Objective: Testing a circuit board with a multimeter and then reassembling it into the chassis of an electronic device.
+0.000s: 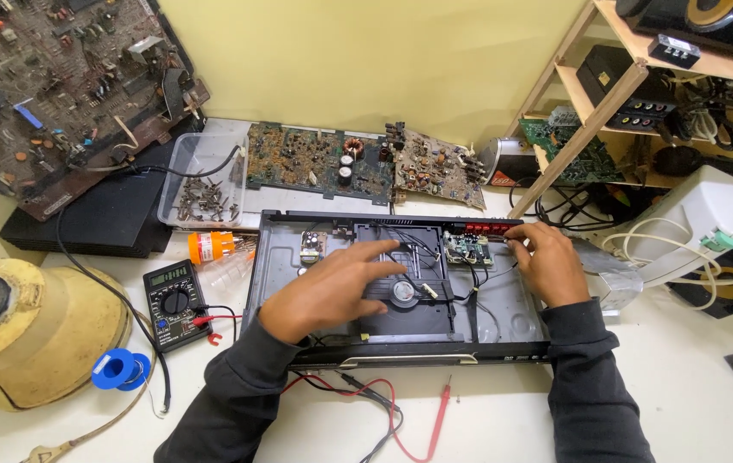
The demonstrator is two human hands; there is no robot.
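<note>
An opened disc player chassis (280,257) lies on the white table before me, its lid off. My left hand (332,287) rests flat on the black disc drive tray (418,317) in the middle, fingers spread and holding nothing. My right hand (551,261) reaches to the rear right corner, fingertips touching the edge next to a small green circuit board (467,249). Another small board (312,247) sits at the rear left inside the case. Thin black wires run across the drive.
A black multimeter (176,302) lies left of the case, its red and black probe leads (401,420) trailing along the front. A clear box of screws (203,184), bare circuit boards (315,163), a blue spool (117,369), a yellow housing (32,334) and a wooden shelf (589,111) surround it.
</note>
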